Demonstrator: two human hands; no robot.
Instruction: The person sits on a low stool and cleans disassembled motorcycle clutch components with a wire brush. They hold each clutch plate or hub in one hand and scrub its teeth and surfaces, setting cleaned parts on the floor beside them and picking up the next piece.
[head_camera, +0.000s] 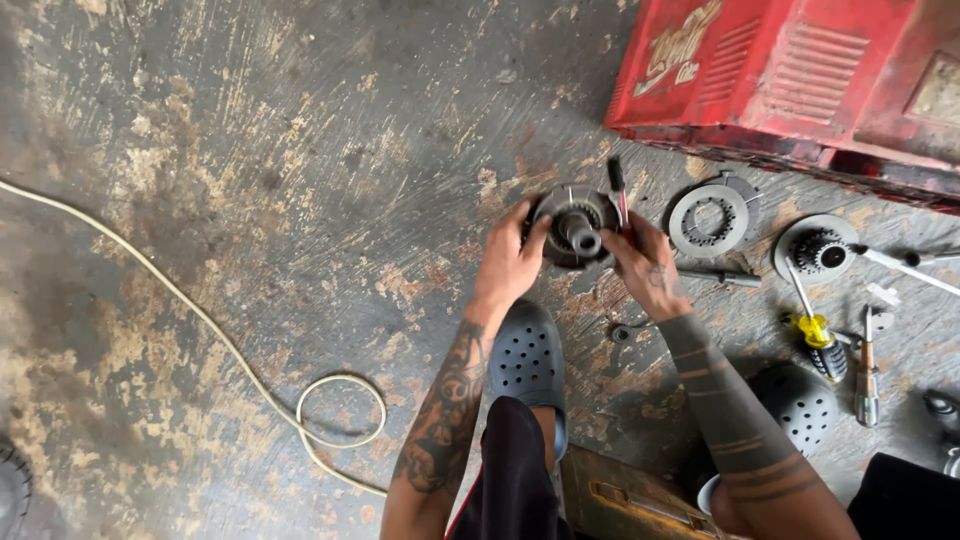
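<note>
Head view shows a worn grey concrete floor (250, 180), then a red sheet-metal machine casing (800, 70) at upper right. Between them, both hands hold a round dark steel clutch hub with a central shaft (575, 226) just above the floor: left hand (510, 265) fingers curl on its rim; right hand (648, 268) fingers pinch a red-handled tool (620, 195) against it.

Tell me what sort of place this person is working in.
Probably a repair workshop floor, likely for motorcycles or small engines. Both hands, left hand and right hand, hold a round geared metal assembly over stained, worn concrete, with a toothed disc and a yellow-handled screwdriver lying nearby.
</note>
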